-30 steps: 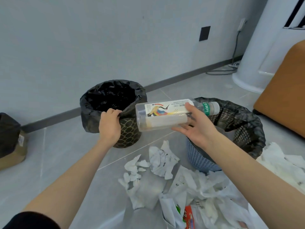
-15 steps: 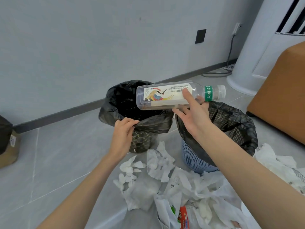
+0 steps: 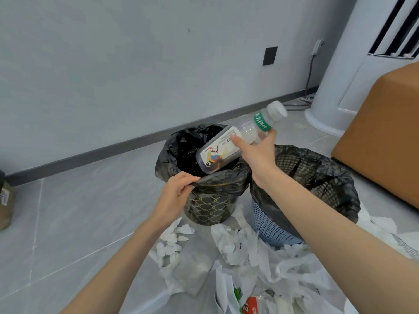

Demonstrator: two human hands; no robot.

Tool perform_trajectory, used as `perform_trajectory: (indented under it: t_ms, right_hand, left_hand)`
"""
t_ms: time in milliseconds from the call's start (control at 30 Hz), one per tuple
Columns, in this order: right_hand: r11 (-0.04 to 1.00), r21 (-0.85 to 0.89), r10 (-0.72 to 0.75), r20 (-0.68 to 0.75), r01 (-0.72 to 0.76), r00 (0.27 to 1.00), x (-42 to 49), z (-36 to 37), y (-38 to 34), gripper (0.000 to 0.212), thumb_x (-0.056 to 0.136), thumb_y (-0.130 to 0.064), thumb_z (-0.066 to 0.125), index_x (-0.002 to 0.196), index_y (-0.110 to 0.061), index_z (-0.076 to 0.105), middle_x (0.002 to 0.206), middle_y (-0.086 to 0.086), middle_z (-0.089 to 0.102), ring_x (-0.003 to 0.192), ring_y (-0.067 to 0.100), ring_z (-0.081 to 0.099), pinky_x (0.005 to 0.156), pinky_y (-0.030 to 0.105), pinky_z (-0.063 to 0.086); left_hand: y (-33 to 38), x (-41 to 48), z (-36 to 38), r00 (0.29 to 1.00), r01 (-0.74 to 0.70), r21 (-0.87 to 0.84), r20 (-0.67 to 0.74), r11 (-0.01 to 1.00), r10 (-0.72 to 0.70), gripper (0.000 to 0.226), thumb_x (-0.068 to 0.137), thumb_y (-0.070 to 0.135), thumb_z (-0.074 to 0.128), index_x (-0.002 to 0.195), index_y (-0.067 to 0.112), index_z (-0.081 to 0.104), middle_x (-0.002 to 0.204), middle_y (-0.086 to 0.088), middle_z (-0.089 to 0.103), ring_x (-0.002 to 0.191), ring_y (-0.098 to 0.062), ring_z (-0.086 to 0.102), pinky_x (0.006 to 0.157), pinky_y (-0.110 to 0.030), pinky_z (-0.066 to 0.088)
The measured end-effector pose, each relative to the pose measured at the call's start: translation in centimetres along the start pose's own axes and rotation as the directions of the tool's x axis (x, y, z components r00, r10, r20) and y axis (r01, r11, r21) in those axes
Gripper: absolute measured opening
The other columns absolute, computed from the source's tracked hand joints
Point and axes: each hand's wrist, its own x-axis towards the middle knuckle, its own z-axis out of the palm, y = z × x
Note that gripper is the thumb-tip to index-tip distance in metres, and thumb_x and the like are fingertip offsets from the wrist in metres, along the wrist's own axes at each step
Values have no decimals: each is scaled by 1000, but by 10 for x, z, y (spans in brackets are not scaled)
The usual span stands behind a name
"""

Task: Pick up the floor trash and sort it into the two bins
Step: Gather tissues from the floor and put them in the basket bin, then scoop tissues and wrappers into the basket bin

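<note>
The right hand (image 3: 256,152) grips a clear plastic bottle (image 3: 223,150) near its shoulder, thumb laid on the label and fingers curled round the far side. The bottle is tilted, white cap up and to the right, its base dipping into the mouth of the dark bin (image 3: 210,209). The left hand (image 3: 174,191) pinches the black bag (image 3: 224,180) at that bin's near rim, fingers folded over the plastic. Just beside it to the right stands a blue bin (image 3: 269,225) (also lined in black). Both sit on the grey floor (image 3: 79,211) towards the wall, with torn white paper (image 3: 235,245) heaped at their near side.
</note>
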Motion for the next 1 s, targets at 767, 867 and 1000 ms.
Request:
perform_trajectory:
  t_ms: [767,867,1000]
  right_hand:
    - [912,-409,92,215,4,972,-78,-89,13,18,90,-13,59,105,-23,61,104,-6,65,96,19,65,87,37,56]
    - [885,-460,190,227,-67,955,-109,-120,28,18,89,-12,60,102,-24,63,103,-7,66,92,17,66,85,36,57]
    - [781,-616,288,204,-106,936,-142,-165,64,17,89,-15,60,104,-23,62,109,-9,63,89,10,63,83,28,54]
  left_hand:
    - [52,-50,59,945,-285,144,-125,948,303,39,86,-3,55,120,16,59,115,2,54,101,-15,49,89,-21,40]
    - [60,-64,85,959,-283,58,29,957,282,38,87,-2,52,119,18,58,115,4,51,103,-12,51,87,-22,44]
    - [62,-87,123,943,-194,23,282,981,179,40,90,4,50,125,23,53,120,4,48,108,-9,46,93,-25,44]
